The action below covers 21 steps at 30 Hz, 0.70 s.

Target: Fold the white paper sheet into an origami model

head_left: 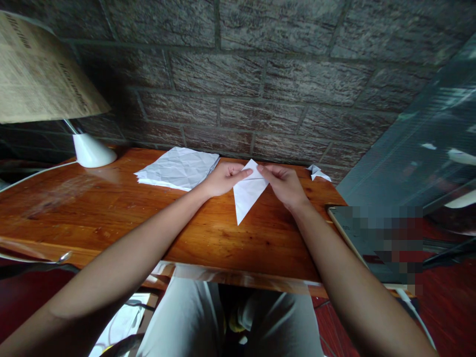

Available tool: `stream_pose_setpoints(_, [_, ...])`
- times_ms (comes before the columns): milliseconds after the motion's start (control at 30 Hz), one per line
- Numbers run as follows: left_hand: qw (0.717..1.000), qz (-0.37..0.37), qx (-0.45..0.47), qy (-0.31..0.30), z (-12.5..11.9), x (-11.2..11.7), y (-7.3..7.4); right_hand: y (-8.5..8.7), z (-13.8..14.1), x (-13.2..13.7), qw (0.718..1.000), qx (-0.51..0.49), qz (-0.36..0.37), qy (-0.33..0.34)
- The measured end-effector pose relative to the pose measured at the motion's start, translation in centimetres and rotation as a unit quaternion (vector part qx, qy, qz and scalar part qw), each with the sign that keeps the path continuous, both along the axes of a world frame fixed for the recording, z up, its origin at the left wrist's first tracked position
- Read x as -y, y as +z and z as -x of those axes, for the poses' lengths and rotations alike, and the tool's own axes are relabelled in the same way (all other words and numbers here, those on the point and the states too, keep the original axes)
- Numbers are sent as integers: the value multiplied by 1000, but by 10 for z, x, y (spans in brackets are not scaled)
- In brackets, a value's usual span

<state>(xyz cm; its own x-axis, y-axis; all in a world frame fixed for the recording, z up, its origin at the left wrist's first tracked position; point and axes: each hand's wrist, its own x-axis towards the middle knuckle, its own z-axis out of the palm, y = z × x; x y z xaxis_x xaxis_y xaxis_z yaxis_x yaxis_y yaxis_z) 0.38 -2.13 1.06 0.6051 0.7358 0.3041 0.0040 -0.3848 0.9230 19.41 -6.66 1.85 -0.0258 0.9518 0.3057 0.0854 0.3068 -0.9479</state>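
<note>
A folded sheet of white paper [248, 196], kite-shaped with its long point toward me, is held between both hands just above the wooden table. My left hand [226, 177] pinches its upper left edge, thumb on top. On the upper right edge, my right hand [283, 182] grips it, also with the thumb on top. A crease line crosses the paper between the thumbs. The fingers beneath the paper are partly hidden. Left of my left hand lies a stack of creased white paper sheets [178, 167]. A small folded paper piece [319, 173] rests near the wall, right of my right hand.
The wooden table [238, 248] stands against a brick wall [241, 89]. At the left is a lamp with a white base [92, 150] and a printed shade [40, 74]. A dark flat device [345, 228], partly blurred out, sits at the right edge, beside a translucent panel [405, 129].
</note>
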Motion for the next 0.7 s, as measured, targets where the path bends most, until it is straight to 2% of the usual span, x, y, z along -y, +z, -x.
stream_pose_setpoints(133, [1000,19,5,-5,0,-1,0,-1,-2,-2,1000,-6,5,-20])
stream_pose_setpoints(233, [999,21,12,-21,-1,-2,1,-1,-4,-4,998,9,-3,-67])
stream_pose_setpoints(367, [999,2,39,8,2,-9,0,-2,-8,-8,993,0,-27,-116])
stream_pose_setpoints(567, [998,31,56,12,1,-8,-4,-6,-3,-7,997,4,-17,-80])
stream_pose_setpoints(700, [998,-24,53,21,-6,-4,-4,-4,4,-2,999,26,-13,-39])
